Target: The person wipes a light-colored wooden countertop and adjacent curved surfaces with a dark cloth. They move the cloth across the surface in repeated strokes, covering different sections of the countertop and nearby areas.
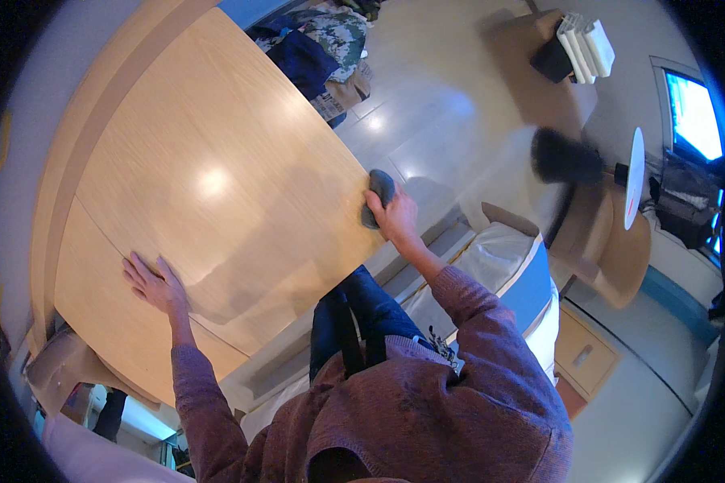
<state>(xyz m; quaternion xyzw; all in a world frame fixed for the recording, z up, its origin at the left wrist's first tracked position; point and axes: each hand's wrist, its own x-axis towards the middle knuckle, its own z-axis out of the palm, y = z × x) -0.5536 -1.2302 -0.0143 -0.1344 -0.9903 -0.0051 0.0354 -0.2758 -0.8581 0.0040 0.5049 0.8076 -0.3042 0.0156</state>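
Observation:
A light wood tabletop [229, 139] spreads out before me, with a seam running across its left part. My right hand [399, 211] grips a dark grey cloth [379, 192] at the table's right edge, part of the cloth lying on the wood. My left hand [151, 284] rests palm down on the tabletop near the seam, fingers apart and holding nothing.
Folded clothes and fabric [320, 54] lie beyond the far right edge. On the right are an open box lined with white plastic [495, 250], a brown chair [616, 259], a lit screen [695, 115] and a drawer cabinet [586, 353]. Another chair [72, 368] stands at lower left.

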